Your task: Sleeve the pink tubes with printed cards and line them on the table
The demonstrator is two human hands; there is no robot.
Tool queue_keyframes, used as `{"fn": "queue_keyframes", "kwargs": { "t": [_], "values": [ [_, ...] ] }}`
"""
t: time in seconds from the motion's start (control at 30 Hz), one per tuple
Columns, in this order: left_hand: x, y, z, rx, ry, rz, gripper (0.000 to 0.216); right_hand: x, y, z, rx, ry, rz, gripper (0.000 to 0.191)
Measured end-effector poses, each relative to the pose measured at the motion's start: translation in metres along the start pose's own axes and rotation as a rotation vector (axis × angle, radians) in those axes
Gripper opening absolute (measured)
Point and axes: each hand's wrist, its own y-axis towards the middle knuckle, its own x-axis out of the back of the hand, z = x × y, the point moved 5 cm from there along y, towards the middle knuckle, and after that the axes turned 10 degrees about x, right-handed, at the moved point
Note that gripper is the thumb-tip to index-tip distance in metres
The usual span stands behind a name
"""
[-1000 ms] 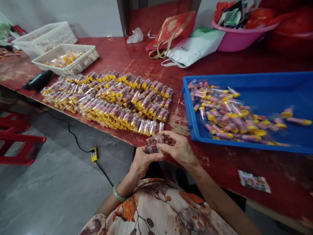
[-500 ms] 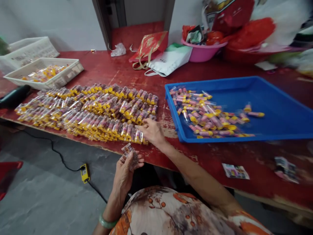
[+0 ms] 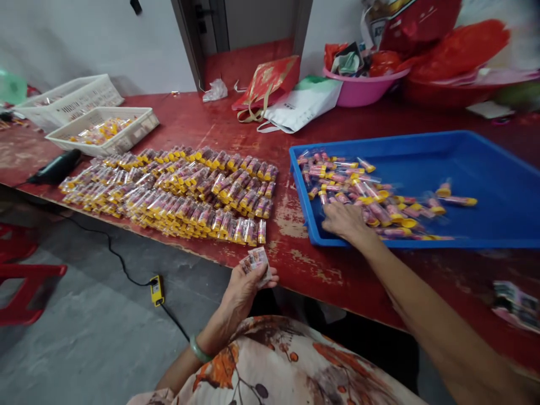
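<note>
The only camera sat on the person's head and looked forward and steeply down. Nearest to it, along the bottom edge, came the cream fabric garment with orange floral print [image 3: 304, 365]. The bare left hand [image 3: 242, 288] and bare right hand [image 3: 346, 222] lay within arm's reach, near mid-frame. Beyond them the view faced across the long, worn, red-painted table [image 3: 189, 121] to the flat, pale wall [image 3: 84, 45]. Its wide span also took in smooth grey floor [image 3: 97, 349], lower left.
</note>
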Motion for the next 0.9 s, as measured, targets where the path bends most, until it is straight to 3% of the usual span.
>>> {"fn": "queue_keyframes", "kwargs": {
  "t": [0.1, 0.2, 0.3, 0.4, 0.57, 0.9],
  "values": [
    [0.003, -0.001, -0.002, -0.031, 0.016, -0.042, 0.035, 0.02, -0.016, -0.001, -0.061, 0.196, -0.217, 0.033],
    [0.014, -0.003, -0.011, -0.18, 0.029, -0.156, 0.035, 0.035, -0.039, 0.023, 0.014, 0.79, -0.437, 0.027],
    [0.028, -0.006, -0.021, -0.367, 0.069, -0.281, 0.033, 0.022, -0.047, 0.074, 0.15, 1.169, -0.295, 0.017],
    [0.041, -0.006, -0.025, -0.458, 0.12, -0.34, 0.031, -0.01, -0.035, 0.11, 0.111, 1.196, -0.188, 0.012],
    [0.055, -0.002, -0.027, -0.534, 0.187, -0.354, 0.027, -0.056, -0.005, 0.12, -0.05, 1.158, -0.211, 0.017],
    [0.059, 0.012, -0.035, -0.534, 0.127, -0.426, 0.028, -0.064, -0.009, 0.145, -0.138, 1.097, -0.265, 0.018]
  ]
}}
